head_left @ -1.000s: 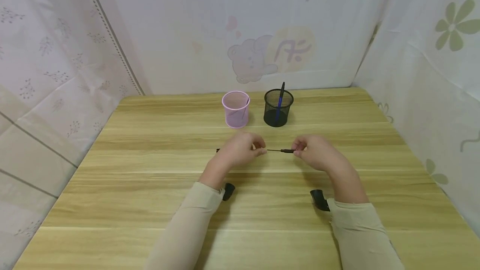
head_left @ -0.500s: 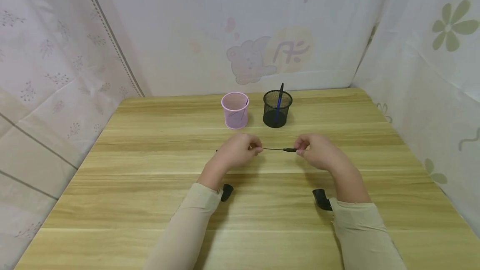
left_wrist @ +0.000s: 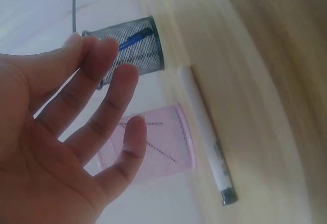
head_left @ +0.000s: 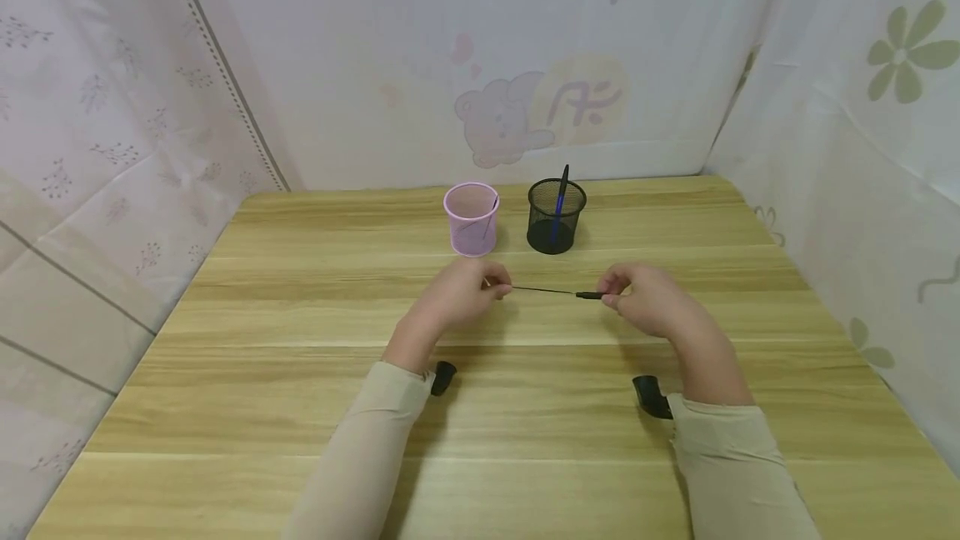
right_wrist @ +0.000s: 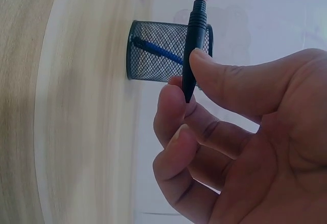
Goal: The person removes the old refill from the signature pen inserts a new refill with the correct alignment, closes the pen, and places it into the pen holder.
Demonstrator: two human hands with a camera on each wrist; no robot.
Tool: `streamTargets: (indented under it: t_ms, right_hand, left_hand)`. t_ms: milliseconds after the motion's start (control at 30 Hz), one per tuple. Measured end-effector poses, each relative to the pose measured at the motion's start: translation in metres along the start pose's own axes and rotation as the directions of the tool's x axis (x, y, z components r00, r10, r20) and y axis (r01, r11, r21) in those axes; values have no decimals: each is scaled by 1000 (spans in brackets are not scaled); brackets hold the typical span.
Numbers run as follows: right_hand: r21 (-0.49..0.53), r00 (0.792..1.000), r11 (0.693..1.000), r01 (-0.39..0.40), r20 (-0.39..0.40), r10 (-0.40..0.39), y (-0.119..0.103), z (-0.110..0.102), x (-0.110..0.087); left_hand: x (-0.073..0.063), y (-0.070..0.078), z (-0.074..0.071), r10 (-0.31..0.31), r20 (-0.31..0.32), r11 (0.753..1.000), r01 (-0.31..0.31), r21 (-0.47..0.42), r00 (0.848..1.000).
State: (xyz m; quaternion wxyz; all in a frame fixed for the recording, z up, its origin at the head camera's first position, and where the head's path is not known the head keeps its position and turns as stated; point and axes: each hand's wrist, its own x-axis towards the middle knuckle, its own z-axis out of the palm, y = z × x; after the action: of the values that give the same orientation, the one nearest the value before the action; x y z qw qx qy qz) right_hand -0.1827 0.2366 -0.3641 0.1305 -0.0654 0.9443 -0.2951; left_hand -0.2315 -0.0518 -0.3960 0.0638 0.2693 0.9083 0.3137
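My left hand (head_left: 453, 294) pinches one end of a thin dark pen refill (head_left: 542, 289) between thumb and fingertips. The refill stretches across toward my right hand (head_left: 645, 300), which holds a black tapered pen grip section (right_wrist: 195, 35) between thumb and fingers. At the ribbed end of that section, in the right wrist view, lies the refill's pale tip; whether it is inside the mouth I cannot tell. Below the left hand, in the left wrist view, a white pen barrel (left_wrist: 207, 132) with a dark end lies on the table. The left hand hides it in the head view.
Behind the hands stand a pink mesh pen cup (head_left: 472, 227) with thin dark sticks inside and a black mesh pen cup (head_left: 542, 232) holding a blue pen (head_left: 559, 202). The wooden table (head_left: 525, 448) meets patterned cloth at its back. Black wrist mounts (head_left: 651, 397) sit under both sleeves.
Both hands have moved apart, the left one leftward and slightly away, the right one a little rightward. A longer stretch of the refill now shows between the left fingers and the grip section.
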Motion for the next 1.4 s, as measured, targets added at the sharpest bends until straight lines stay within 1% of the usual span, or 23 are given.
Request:
streamTargets:
  t_ms: [167, 233, 300, 400, 467, 533, 600, 700, 800, 933, 1133, 1267, 1400]
  right_hand:
    - [21, 1000, 1000, -11, -11, 11, 4, -4, -1]
    - [20, 1000, 1000, -8, -24, 8, 6, -5, -2]
    - [16, 999, 1000, -5, -38, 6, 7, -7, -2]
    - [15, 999, 1000, -11, -47, 11, 9, -9, -2]
    - [19, 999, 1000, -17, -46, 18, 9, -10, -2]
    - [29, 999, 999, -24, -43, 25, 9, -10, -2]
    - [34, 999, 999, -24, -42, 26, 10, -10, -3]
    - [41, 999, 999, -21, -39, 23, 11, -10, -4]
    - [38, 999, 999, -12, -42, 14, 11, -10, -5]
    - [46, 999, 999, -9, -40, 10, 12, -8, -5]
    - [30, 999, 1000, -5, -39, 6, 14, -7, -5]
    - [20, 999, 1000, -14, -30, 15, 13, -7, -5]
    - [18, 1000, 1000, -18, -23, 19, 12, -7, -5]
  left_hand:
    - [3, -2, -6, 9, -15, 1000, -10, -15, 1000]
    - [5, -1, -9, 1, -29, 1000, -1, -4, 1000]
    - [9, 1, -12, -9, -56, 1000, 10, 18, 998]
    - [17, 5, -14, -31, -112, 995, 41, 90, 993]
    - [23, 8, -13, -50, -151, 988, 71, 139, 987]
    - [31, 11, -12, -75, -178, 974, 110, 199, 981]
    - [38, 13, -11, -103, -188, 958, 148, 244, 977]
    - [48, 14, -8, -148, -172, 938, 193, 288, 974]
    - [55, 11, -6, -168, -140, 925, 205, 320, 976]
    - [62, 5, -2, -168, -113, 910, 198, 364, 979]
    - [68, -4, 4, -189, -95, 880, 212, 426, 977]
    - [71, -7, 7, -176, -90, 848, 197, 491, 980]
    - [75, -9, 9, -164, -76, 810, 178, 558, 984]
